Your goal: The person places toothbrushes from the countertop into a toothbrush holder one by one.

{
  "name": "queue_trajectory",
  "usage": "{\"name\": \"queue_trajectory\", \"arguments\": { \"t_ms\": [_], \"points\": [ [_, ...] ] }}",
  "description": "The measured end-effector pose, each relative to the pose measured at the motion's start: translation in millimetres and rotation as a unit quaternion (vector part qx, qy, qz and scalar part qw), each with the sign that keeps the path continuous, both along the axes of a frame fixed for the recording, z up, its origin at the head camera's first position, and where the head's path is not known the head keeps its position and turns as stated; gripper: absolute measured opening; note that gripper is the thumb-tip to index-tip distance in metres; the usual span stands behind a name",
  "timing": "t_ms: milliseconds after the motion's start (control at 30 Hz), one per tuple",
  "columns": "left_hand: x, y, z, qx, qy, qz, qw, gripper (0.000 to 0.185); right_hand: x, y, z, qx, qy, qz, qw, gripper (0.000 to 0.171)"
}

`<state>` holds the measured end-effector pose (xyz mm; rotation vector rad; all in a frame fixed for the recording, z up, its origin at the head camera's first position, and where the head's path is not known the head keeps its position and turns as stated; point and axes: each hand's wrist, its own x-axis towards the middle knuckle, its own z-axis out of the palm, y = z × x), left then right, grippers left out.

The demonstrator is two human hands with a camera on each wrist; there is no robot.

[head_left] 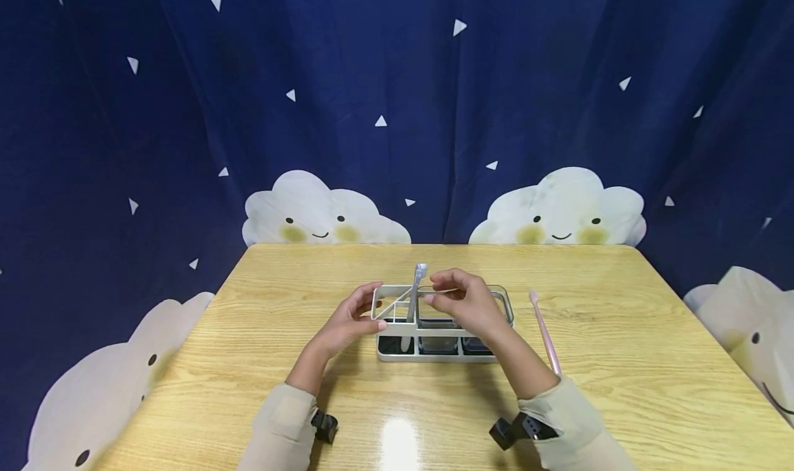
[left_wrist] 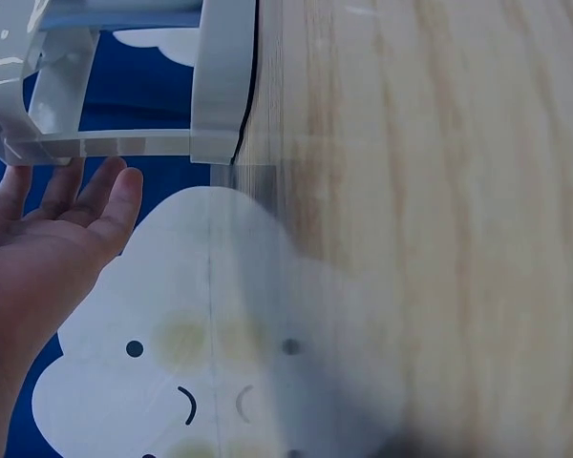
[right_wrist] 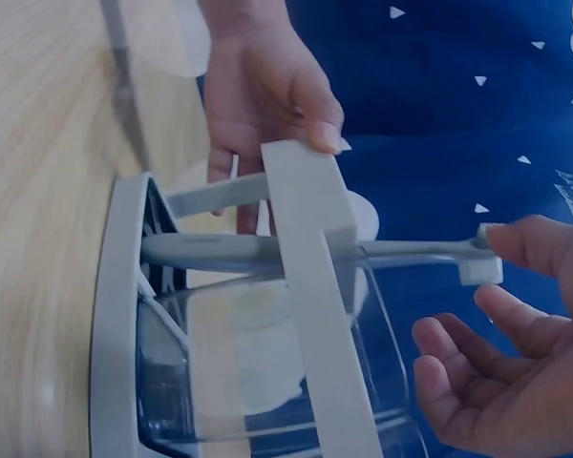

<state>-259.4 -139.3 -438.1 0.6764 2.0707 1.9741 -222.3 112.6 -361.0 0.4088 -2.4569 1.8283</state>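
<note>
Navy cloud-print curtain point(head_left: 347, 64) backs a wood-grain worktop point(head_left: 260, 305). Head view: the left hand point(head_left: 347, 327) clamps the nine o'clock end of the toothbrush holder point(head_left: 437, 332), where a grey toothbrush point(head_left: 411, 307) stands; the right hand point(head_left: 466, 304), fingers point(head_left: 448, 276) apart, sits at its three o'clock. A pink toothbrush point(head_left: 546, 334) lies at the holder's three o'clock. Left wrist: holder touches hand toward ten. Right wrist: brush head point(right_wrist: 479, 272) toward three; fingertip contact I cannot tell.
</note>
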Motion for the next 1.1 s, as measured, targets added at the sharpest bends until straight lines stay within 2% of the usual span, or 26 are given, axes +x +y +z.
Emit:
{"name": "queue_trajectory", "arguments": {
  "t_ms": [500, 1100],
  "points": [
    [0.4, 0, 0.6, -0.010, 0.001, 0.000, 1.0000, 0.074, 6.5, 29, 6.1, 0.011, 0.003, 0.011, 1.000, 0.036],
    [1.0, 1, 1.8, -0.011, -0.016, 0.010, 0.9998, 0.073, 9.5, 69, 3.8, 0.034, 0.010, -0.018, 0.999, 0.041]
  ]
}}
